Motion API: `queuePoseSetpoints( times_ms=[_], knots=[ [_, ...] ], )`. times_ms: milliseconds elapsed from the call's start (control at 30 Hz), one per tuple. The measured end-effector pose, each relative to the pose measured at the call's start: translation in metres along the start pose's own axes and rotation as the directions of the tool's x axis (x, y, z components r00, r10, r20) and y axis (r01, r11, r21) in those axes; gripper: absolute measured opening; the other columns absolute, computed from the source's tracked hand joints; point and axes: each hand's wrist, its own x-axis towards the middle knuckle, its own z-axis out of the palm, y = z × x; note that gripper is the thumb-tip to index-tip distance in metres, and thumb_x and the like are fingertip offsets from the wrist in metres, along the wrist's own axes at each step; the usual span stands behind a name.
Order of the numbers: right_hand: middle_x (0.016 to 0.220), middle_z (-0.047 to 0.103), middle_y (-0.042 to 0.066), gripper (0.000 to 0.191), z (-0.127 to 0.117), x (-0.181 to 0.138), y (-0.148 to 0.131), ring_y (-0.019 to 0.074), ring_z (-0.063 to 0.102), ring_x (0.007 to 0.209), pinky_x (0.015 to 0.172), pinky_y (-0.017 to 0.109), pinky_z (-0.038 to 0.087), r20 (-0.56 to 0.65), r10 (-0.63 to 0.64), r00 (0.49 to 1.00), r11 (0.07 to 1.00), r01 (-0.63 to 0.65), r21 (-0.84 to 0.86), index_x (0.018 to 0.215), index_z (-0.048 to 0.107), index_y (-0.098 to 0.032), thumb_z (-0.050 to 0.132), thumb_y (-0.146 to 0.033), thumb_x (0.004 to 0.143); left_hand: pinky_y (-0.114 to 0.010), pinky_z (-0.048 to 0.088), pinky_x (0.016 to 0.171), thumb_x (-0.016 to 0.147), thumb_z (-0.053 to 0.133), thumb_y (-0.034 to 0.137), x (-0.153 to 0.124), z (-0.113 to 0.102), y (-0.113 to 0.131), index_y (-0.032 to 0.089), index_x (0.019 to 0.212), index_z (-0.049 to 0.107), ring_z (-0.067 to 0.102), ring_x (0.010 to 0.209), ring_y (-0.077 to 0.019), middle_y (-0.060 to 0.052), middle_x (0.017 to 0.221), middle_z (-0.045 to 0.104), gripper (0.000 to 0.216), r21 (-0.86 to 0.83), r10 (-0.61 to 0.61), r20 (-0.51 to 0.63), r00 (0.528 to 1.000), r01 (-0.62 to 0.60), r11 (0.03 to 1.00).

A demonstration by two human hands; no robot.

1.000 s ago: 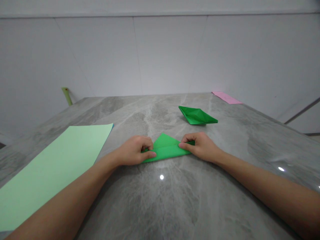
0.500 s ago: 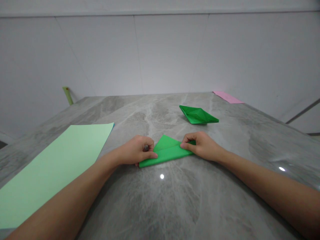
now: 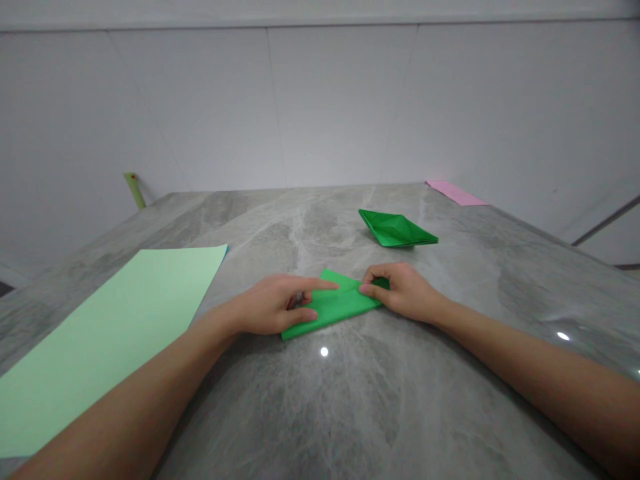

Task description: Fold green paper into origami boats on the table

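A folded bright green paper (image 3: 334, 308) lies on the grey marbled tabletop, with a pointed flap showing along its far side. My left hand (image 3: 275, 303) rests over its left end. The index finger is stretched across the paper towards the flap, the thumb lies near the front edge apart from it, and the other fingers curl beneath. My right hand (image 3: 403, 290) pinches the right end between thumb and bent index finger, hiding part of that end. Beyond my right hand sits a finished-looking green paper boat (image 3: 397, 230), touched by neither hand.
Light green paper sheets (image 3: 115, 327) lie at the left, under and beside my left forearm, with a blue edge showing. A pink paper (image 3: 456, 193) is at the far right corner. The tabletop (image 3: 320, 413) meets a white wall (image 3: 320, 107) at the back.
My left index finger has uncurled and now stretches right over the paper. The paper's left end has turned slightly towards me. My right hand keeps its pinch.
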Motion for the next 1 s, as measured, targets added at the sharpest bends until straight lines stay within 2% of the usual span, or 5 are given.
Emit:
queuePoseSetpoints(
  times_ms=[133,567,733,867,1000],
  knots=[
    [0.068,0.066,0.001,0.016,0.0003,0.0012,-0.0005,0.0155,0.055,0.062,0.059,0.028,0.034,0.007,0.007,1.0,1.0,-0.007,-0.017,0.071,0.066,-0.019,0.06,-0.029,0.083,-0.022,0.041,0.065,0.092,0.054,0.022,0.0008,0.0008,-0.0011,0.027,0.122,0.066,0.058,0.071,-0.0121,-0.001,0.09,0.068,0.033,0.018,0.048,0.068,0.997,-0.05,0.999],
    [0.069,0.065,0.002,0.015,-0.0003,0.0008,-0.0016,0.0161,0.055,0.064,0.06,0.028,0.035,0.009,-0.027,1.0,0.995,0.027,-0.097,0.071,0.063,-0.019,0.059,-0.026,0.084,-0.021,0.041,0.067,0.093,0.052,0.017,0.003,0.0021,-0.0082,0.029,0.115,0.071,0.056,0.07,-0.0103,-0.001,0.083,0.063,0.032,0.009,0.082,0.05,0.995,-0.082,0.997],
    [0.066,0.062,0.001,0.025,0.0014,0.0008,-0.0047,0.0161,0.054,0.063,0.06,0.029,0.034,-0.015,-0.003,1.0,0.996,0.002,-0.087,0.07,0.063,-0.019,0.067,-0.041,0.08,-0.022,0.042,0.067,0.093,0.051,0.017,0.0027,0.0036,-0.0099,0.031,0.116,0.071,0.056,0.07,-0.0108,-0.001,0.083,0.063,0.033,0.028,0.075,0.048,0.996,-0.077,0.997],
    [0.064,0.061,0.0,0.027,0.0033,0.0017,-0.0044,0.0157,0.053,0.062,0.059,0.028,0.033,-0.009,0.014,1.0,0.993,-0.015,-0.113,0.066,0.061,-0.02,0.072,-0.042,0.076,-0.022,0.042,0.069,0.095,0.053,0.024,0.0023,0.0029,-0.007,0.029,0.117,0.07,0.057,0.074,-0.012,-0.001,0.086,0.063,0.029,0.069,0.062,0.053,0.997,-0.065,0.995],
    [0.067,0.062,0.0,0.026,0.0038,0.0025,-0.0039,0.016,0.053,0.064,0.06,0.028,0.033,0.004,0.018,1.0,0.992,-0.017,-0.126,0.066,0.061,-0.02,0.072,-0.04,0.077,-0.024,0.04,0.069,0.091,0.06,0.04,0.0011,-0.002,-0.0007,0.031,0.12,0.068,0.058,0.077,-0.0142,-0.001,0.087,0.061,0.032,0.172,0.017,0.097,0.995,-0.034,0.984]
  ],
)
